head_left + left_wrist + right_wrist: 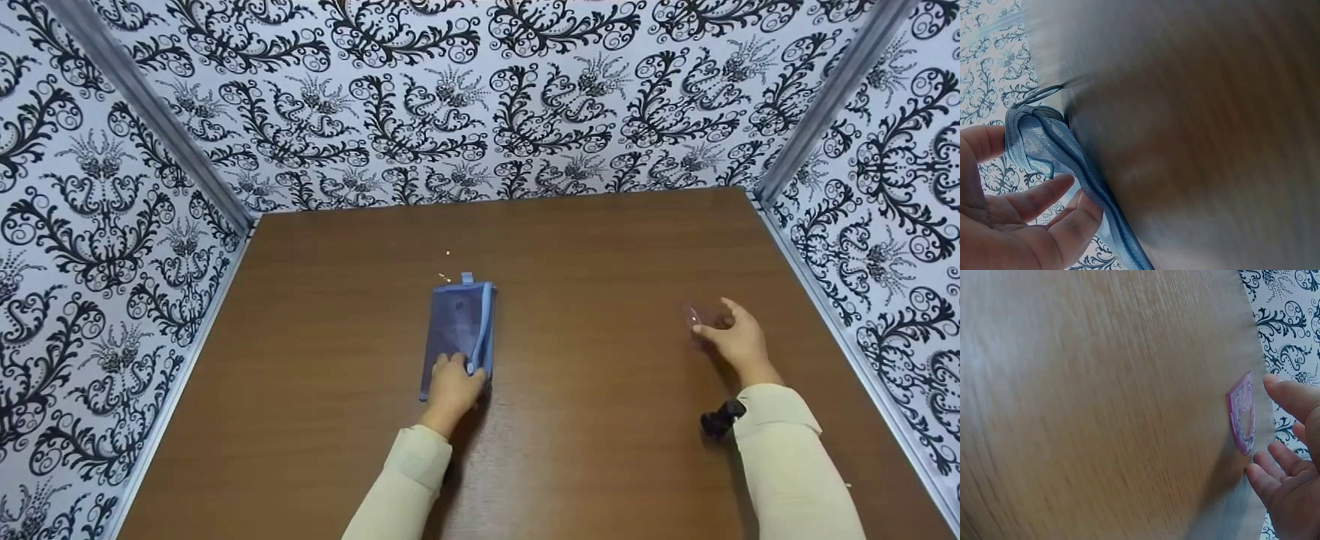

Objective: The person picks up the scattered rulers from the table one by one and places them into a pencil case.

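A blue mesh zip pouch (pixel 456 319) lies on the brown table, its zip running along the right side. My left hand (pixel 454 386) grips the pouch's near end. In the left wrist view, the pouch edge (pixel 1081 154) is raised between thumb and fingers, with a thin cord loop at its end. Over on the right, a thin see-through pink plastic piece (pixel 1241 413) with a cut-out lies on the table; its exact kind is unclear. My right hand (pixel 739 337) is just beside it, thumb and fingers spread apart, with a visible gap to the piece in the right wrist view.
Several tiny pale bits (pixel 445 278) lie beyond the pouch on the table (pixel 585 360). Black-and-white patterned walls (pixel 480 97) with grey frame edges border the back and both sides. A black device (pixel 721 420) is at the right wrist.
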Demonstrator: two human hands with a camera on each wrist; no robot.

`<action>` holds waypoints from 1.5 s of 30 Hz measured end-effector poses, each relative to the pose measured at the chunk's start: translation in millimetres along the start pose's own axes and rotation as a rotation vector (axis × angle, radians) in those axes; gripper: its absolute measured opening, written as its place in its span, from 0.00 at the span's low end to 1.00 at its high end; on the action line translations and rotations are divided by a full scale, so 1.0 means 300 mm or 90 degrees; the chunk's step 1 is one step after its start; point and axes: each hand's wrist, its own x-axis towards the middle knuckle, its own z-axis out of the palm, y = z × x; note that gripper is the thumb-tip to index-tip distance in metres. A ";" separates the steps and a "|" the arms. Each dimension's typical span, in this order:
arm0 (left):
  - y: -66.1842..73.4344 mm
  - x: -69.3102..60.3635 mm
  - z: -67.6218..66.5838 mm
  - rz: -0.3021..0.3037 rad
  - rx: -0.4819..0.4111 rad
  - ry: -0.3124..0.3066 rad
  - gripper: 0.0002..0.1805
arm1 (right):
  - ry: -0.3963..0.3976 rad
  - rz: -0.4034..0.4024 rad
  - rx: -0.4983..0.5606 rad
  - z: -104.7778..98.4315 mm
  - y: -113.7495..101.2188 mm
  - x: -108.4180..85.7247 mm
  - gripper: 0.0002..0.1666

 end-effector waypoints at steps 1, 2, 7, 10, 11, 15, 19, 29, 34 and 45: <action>0.000 0.000 0.000 0.000 0.000 0.001 0.29 | 0.000 0.001 0.006 0.000 0.001 -0.001 0.48; 0.000 0.001 0.000 -0.002 0.001 0.000 0.29 | -0.001 0.001 0.012 0.000 0.002 -0.001 0.48; 0.000 0.003 0.000 -0.007 0.001 -0.001 0.29 | -0.013 -0.002 0.025 0.002 0.004 0.003 0.49; 0.001 0.004 0.001 -0.008 0.002 -0.001 0.29 | -0.022 0.000 0.020 0.004 0.007 0.010 0.50; 0.002 0.003 0.000 -0.008 0.004 0.000 0.29 | -0.025 0.002 0.018 0.004 0.009 0.012 0.50; 0.005 0.000 -0.001 -0.007 0.012 0.002 0.29 | -0.028 0.003 -0.002 0.003 0.011 0.012 0.50; 0.006 0.000 0.000 -0.006 0.017 0.004 0.29 | -0.032 -0.001 -0.015 0.001 0.009 0.010 0.50; 0.002 0.002 0.001 -0.003 0.014 0.006 0.30 | -0.035 0.027 -0.016 0.000 -0.003 0.016 0.48; 0.001 0.001 0.000 -0.007 0.010 0.002 0.29 | -0.056 0.026 -0.019 -0.001 -0.011 0.022 0.49; 0.004 0.001 -0.002 0.003 0.006 0.005 0.29 | -0.066 0.050 0.017 0.001 -0.011 0.031 0.48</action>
